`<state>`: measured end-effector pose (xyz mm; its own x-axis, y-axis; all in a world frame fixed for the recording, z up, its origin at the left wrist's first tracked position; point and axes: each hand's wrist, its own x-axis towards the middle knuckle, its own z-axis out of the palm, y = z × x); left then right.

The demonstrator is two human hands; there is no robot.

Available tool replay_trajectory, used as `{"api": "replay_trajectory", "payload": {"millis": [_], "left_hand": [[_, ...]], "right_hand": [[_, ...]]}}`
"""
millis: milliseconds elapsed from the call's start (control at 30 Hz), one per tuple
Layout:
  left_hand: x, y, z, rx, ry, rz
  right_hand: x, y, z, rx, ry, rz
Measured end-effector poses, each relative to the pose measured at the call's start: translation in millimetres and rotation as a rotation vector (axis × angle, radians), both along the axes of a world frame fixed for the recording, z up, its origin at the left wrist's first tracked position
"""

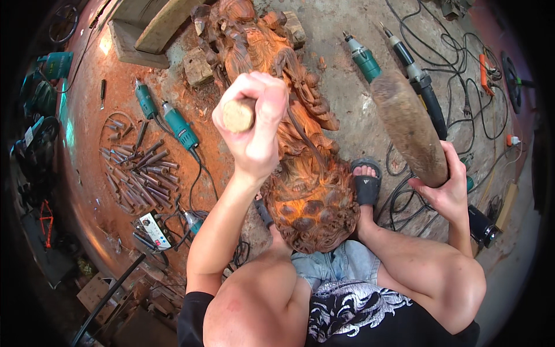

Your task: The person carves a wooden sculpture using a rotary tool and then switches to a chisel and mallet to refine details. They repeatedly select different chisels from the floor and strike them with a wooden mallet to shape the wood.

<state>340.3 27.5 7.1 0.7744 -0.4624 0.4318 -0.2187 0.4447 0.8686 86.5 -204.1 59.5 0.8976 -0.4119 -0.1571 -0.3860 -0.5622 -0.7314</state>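
A reddish-brown wood carving [312,214] lies lengthwise between my legs, its curly-topped end close to me and its figures reaching away. Over its middle, my left hand [257,130] is closed in a fist around a wooden-handled chisel [238,115]. Only the round butt of its handle shows; the blade is hidden below the fist. To the right of the carving, my right hand [450,188] grips the near end of a thick, worn wooden mallet [407,124]. The mallet is raised and slants away to the left, apart from the chisel.
A heap of chisels [144,173] lies on the dusty floor at left. Beside it are teal electric grinders [180,126] and a white control box [155,230]. Another teal grinder [364,61], a grey-black one [413,69] and tangled cables lie right. Wooden blocks [198,66] flank the carving's far end.
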Motion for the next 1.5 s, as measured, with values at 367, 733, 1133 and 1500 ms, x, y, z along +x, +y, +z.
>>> {"api": "replay_trajectory", "payload": {"millis": [367,733,1133,1500], "left_hand": [[1.5,-18.4,-9.6,0.051,0.117,0.008],[-3.8,-6.5,-15.2,0.560,0.173,0.025],[4.0,-4.7,-8.8,0.258,0.186,0.050],[-14.8,6.9,-31.9,0.146,0.166,0.101]], "right_hand": [[7.9,-14.3,30.3,-0.066,-0.035,0.043],[101.9,-6.0,135.1,-0.918,-0.314,0.373],[72.5,11.6,94.8,-0.708,-0.420,0.186],[65.4,21.8,96.0,-0.592,-0.408,0.167]]}}
